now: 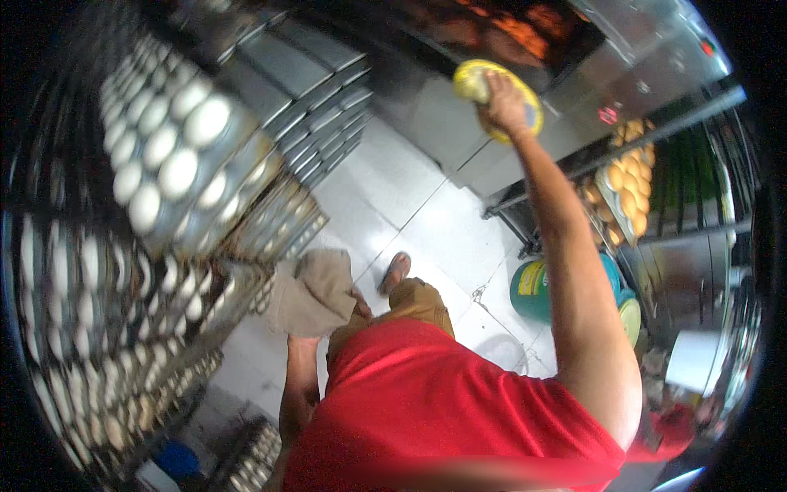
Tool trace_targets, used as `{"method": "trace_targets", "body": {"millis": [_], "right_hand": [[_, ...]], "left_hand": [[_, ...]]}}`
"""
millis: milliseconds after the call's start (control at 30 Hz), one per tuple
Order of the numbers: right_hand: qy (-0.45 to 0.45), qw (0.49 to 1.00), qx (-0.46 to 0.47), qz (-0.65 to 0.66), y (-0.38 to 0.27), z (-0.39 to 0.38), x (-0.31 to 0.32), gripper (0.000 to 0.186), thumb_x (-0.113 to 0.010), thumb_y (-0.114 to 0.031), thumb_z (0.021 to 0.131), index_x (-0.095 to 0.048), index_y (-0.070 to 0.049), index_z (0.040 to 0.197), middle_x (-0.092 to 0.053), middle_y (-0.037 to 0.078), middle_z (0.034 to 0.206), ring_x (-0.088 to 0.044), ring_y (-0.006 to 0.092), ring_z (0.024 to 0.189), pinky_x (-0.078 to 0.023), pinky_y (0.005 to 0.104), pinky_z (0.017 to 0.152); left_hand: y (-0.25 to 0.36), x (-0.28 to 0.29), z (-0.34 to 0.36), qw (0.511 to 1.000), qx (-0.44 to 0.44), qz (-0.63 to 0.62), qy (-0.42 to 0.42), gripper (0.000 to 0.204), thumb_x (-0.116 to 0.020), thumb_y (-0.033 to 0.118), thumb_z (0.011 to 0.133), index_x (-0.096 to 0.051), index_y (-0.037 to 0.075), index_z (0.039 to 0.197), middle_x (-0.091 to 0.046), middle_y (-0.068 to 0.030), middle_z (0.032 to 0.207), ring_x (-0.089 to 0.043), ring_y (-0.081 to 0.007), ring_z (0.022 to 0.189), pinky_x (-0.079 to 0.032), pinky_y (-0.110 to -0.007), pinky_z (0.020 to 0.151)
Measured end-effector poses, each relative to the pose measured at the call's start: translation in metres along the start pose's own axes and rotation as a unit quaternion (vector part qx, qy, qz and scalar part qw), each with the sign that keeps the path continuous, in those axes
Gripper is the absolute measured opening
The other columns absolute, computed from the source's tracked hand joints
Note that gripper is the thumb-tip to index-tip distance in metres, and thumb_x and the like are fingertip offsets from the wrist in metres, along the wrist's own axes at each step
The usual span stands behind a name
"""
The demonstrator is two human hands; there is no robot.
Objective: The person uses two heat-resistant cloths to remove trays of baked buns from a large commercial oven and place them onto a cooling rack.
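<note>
With our right hand (504, 102) closed on the yellow cloth (475, 82) at the oven (525, 41) and our left hand (316, 299) clutching the brown cloth (307, 287) below it, we judge padding between palm and hot metal matters most.

In my right hand (504, 102) a round yellow cloth pad (492, 90) presses up against the oven; my left hand (316, 307) grips a crumpled tan cloth (311, 287) beside the tray rack.

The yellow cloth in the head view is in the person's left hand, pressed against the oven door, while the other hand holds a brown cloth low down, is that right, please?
Not quite: the head view shows the yellow cloth under the right hand, raised against the oven door. The left hand holds the brown cloth low down.
</note>
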State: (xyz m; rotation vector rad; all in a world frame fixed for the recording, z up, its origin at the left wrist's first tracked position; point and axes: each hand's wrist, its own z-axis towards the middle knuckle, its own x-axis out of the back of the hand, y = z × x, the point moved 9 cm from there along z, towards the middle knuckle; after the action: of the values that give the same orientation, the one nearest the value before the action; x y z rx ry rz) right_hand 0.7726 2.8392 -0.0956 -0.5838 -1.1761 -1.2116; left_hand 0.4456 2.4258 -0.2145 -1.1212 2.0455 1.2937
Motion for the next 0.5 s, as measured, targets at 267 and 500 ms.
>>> {"method": "trace_targets", "body": {"millis": [267, 500], "right_hand": [[0.004, 0.992, -0.014, 0.123, 0.017, -0.003, 0.045, 0.072, -0.072, -0.035, 0.073, -0.045, -0.016, 0.136, -0.051, 0.011, 0.128, -0.044, 0.0324, 0.122, -0.037, 0.0476, 0.099], [0.064, 0.988, -0.034, 0.140, 0.023, -0.010, 0.049, 0.070, -0.077, -0.022, 0.065, -0.052, -0.018, 0.130, -0.052, 0.008, 0.123, -0.046, 0.0295, 0.119, -0.039, 0.0449, 0.094]], "left_hand": [[-0.023, -0.040, 0.100, 0.992, 0.054, -0.004, -0.114, 0.059, -0.047, 0.046, 0.094, -0.042, 0.009, 0.139, -0.046, -0.0117, 0.141, -0.043, -0.0288, 0.131, -0.034, -0.045, 0.109], [-0.047, -0.177, 0.138, 0.947, 0.227, -0.154, -0.166, 0.059, -0.047, 0.045, 0.095, -0.040, 0.010, 0.141, -0.044, -0.0100, 0.143, -0.042, -0.0278, 0.131, -0.034, -0.044, 0.109]]}}
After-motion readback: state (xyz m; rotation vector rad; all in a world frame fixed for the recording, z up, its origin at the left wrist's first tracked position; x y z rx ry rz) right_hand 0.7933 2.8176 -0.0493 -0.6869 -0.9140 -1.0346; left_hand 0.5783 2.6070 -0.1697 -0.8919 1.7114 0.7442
